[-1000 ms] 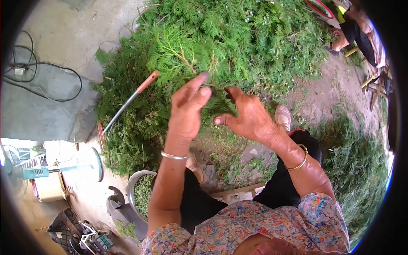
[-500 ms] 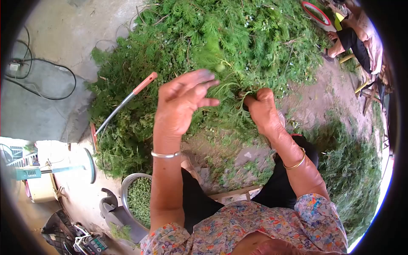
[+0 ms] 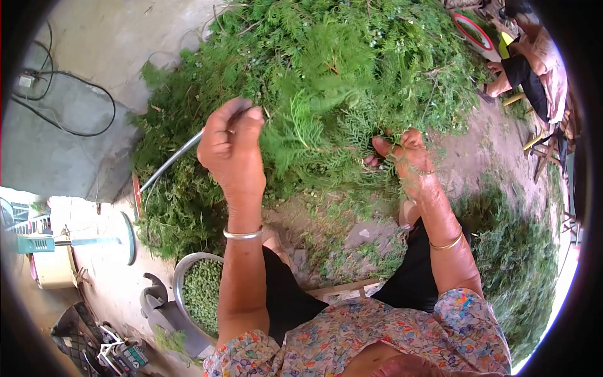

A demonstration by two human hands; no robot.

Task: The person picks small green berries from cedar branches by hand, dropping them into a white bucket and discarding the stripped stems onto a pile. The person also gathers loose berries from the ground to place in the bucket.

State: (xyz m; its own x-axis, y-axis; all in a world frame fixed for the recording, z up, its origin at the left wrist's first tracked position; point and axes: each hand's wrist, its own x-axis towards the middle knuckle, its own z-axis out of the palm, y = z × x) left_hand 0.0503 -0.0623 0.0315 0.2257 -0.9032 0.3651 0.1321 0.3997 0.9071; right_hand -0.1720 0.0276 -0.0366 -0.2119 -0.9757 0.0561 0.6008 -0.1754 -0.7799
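My left hand (image 3: 233,151), with a silver bangle at the wrist, is closed with bent fingers and thumb together; what it pinches, if anything, is too small to name. To its right, my right hand (image 3: 407,154) grips a feathery green sprig (image 3: 314,146) that spreads leftward between my hands. Behind both hands lies a large heap of leafy green branches (image 3: 339,44). A metal rod (image 3: 169,164) rests on the heap's left side, its upper end hidden behind my left hand.
Small green pieces fill a round metal basin (image 3: 178,283) at lower left. Left of it stands a teal fan (image 3: 129,239). More cut greenery (image 3: 515,251) lies on the right. A seated person (image 3: 534,75) and a red-rimmed round container (image 3: 472,32) are at upper right.
My left hand has moved left, away from my right hand, and its spread fingers have closed. My right hand has shifted slightly right and down, and the sprig now shows more fully.
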